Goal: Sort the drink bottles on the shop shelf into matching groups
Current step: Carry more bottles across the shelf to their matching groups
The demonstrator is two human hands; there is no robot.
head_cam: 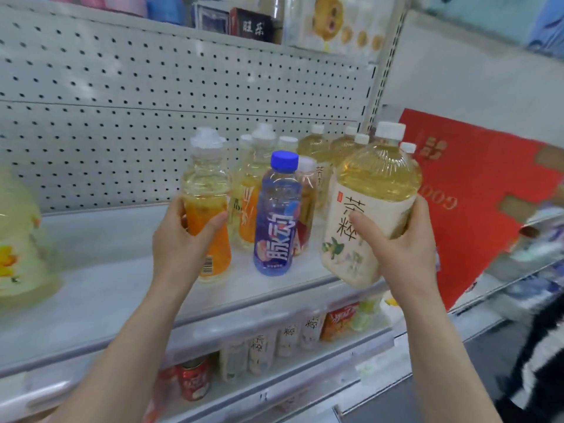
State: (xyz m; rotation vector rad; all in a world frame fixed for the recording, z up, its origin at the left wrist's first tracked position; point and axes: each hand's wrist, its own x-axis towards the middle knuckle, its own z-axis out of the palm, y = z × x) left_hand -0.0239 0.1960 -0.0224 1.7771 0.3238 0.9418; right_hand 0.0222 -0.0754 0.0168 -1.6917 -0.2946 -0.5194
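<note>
Head view: white shop shelf (pixel 116 288) with a perforated back panel (pixel 137 96), seen from above and in front.
Left hand (pixel 180 239): fingers (pixel 178 208) and thumb curled round the middle of the orange-label bottle (pixel 207 190).
Orange-label bottle: upright, white cap, pale liquid, base down at shelf level near the front, just left of the blue bottle (pixel 277 215).
Right hand (pixel 403 242): fingers (pixel 420 209) wrapped behind the large tea bottle (pixel 375 190), thumb pressed on its cream label.
Large tea bottle: off the shelf, tilted with its cap to the right, base out over the front edge.
Blue bottle: upright on the shelf, blue cap, between the two held bottles, touched by neither hand.
Rear left group: further orange-label bottles (pixel 247 193) behind the blue bottle.
Rear right group: tea bottles (pixel 317 148) with white caps against the back panel.
Red-label bottle (pixel 305 209): just behind the blue bottle.
Far left: pale yellow bottle (pixel 18 239), blurred.
Lower shelf: cream-label bottles (pixel 259 349) and a red can (pixel 195 380).
Right side: red card (pixel 476 193).
</note>
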